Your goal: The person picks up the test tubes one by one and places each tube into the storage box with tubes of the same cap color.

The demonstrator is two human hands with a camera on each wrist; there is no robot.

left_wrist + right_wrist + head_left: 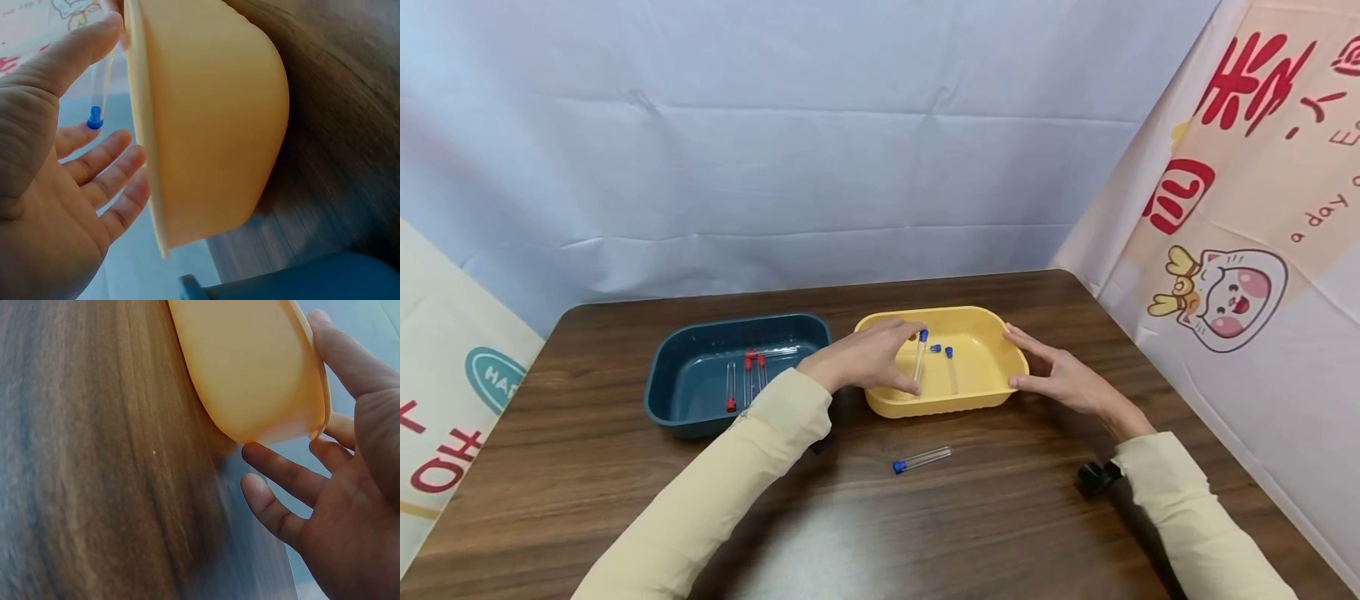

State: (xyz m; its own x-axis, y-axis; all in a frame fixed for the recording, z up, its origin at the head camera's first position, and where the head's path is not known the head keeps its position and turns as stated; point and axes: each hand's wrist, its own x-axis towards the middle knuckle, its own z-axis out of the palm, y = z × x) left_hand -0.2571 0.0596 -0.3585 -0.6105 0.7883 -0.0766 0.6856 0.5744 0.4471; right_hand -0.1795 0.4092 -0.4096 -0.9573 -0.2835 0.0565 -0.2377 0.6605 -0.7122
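My left hand [874, 354] reaches over the left side of a yellow plastic basin [943, 406]. It pinches a clear test tube [921, 360] with a blue cap lengthwise between thumb and index finger; in the left wrist view the blue cap [95, 117] sits against the index fingertip. Its other fingers are spread beside the basin's rim. At the basin's right end my right hand [1067, 379] holds the rim, thumb on the near side and fingers farther back. Inside the basin lie another blue-capped tube [952, 372] and a blue cap [936, 348], partly hidden.
A dark blue basin [681, 421] to the left contains several red-capped tubes [748, 379]. One blue-capped tube [922, 459] lies on the brown wooden table [992, 517] in front of the yellow basin. Cloth [820, 183] hangs behind the table.
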